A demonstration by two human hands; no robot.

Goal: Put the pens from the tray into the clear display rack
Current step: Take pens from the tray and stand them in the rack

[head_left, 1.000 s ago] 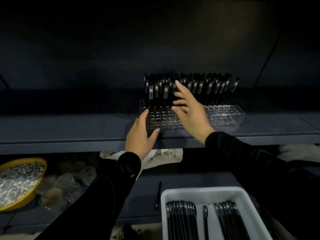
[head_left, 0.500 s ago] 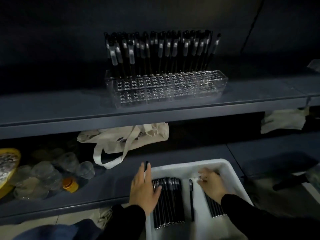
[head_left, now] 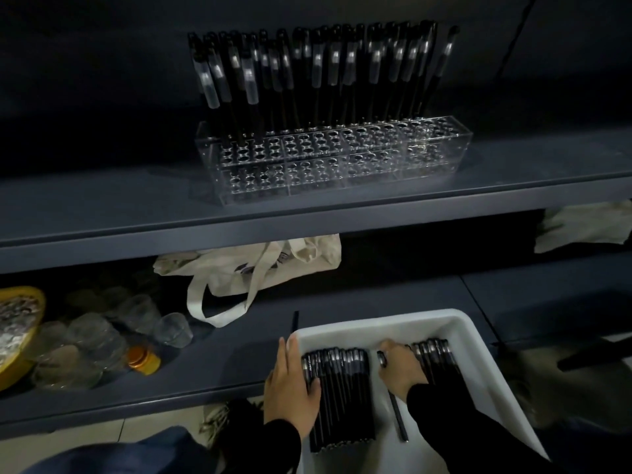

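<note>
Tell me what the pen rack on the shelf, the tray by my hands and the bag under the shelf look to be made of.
Display rack: clear, glossy hard plastic, probably acrylic; the holes and shelf show through it.
Tray: white plastic with a smooth, dull finish and rounded moulded corners.
Bag: pale woven cloth, likely cotton canvas; it lies creased and limp, with soft strap handles.

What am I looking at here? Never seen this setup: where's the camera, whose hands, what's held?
There is no robot. One wide-angle camera worn on a person's head looks forward and down at their two bare hands. On the upper shelf stands the clear display rack, its back rows already filled with upright black pens. Below sits a white tray with two piles of pens. The left hand rests on the tray's left edge and the left pile. The right hand reaches into the right pile, fingers curled; whether it grips a pen is unclear. One loose pen lies between the piles.
</note>
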